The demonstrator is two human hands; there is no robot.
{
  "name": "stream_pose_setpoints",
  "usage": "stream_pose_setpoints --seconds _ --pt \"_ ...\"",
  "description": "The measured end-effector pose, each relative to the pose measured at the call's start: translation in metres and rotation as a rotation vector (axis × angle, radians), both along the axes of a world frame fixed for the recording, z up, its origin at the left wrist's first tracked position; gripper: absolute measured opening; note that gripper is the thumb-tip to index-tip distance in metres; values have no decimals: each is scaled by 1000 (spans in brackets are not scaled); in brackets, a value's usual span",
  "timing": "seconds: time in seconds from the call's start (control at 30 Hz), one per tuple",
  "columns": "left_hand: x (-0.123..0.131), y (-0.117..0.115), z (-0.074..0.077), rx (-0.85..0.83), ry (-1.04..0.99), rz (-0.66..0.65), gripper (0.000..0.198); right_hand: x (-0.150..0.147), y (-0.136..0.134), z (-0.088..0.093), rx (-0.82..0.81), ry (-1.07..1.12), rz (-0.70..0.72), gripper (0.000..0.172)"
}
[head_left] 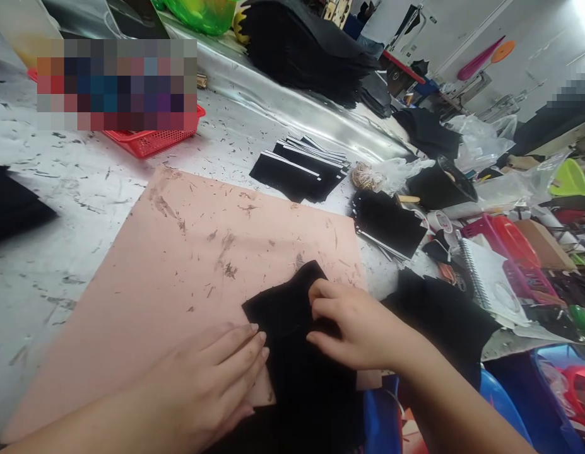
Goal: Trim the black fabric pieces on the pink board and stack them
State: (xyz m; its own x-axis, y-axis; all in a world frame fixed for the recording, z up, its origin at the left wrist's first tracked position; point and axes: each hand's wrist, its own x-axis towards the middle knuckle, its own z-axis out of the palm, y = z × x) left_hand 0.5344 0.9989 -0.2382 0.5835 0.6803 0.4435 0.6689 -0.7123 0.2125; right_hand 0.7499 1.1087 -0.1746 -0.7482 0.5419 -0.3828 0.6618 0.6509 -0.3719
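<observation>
A piece of black fabric lies on the near right part of a pink board. My left hand rests at the fabric's left edge, fingers stretched out side by side and lying flat. Over the right side of the fabric is my right hand, its fingers curled and pinching the cloth near the upper right edge. The lower end of the fabric merges with black material at the board's near edge, so its outline there is hard to make out.
Beyond the board lie black pieces with white strips and another such stack. A red basket stands at the back left. Black fabric, a spiral notebook and a blue container are at the right.
</observation>
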Motion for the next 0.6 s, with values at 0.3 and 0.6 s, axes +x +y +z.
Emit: stream_pose_setpoints --seconds 0.3,0.6 --pt "20 -7 -6 33 0 10 27 7 7 -1 3 21 20 9" --pt "41 9 8 16 229 -104 29 3 7 -5 52 -44 18 12"
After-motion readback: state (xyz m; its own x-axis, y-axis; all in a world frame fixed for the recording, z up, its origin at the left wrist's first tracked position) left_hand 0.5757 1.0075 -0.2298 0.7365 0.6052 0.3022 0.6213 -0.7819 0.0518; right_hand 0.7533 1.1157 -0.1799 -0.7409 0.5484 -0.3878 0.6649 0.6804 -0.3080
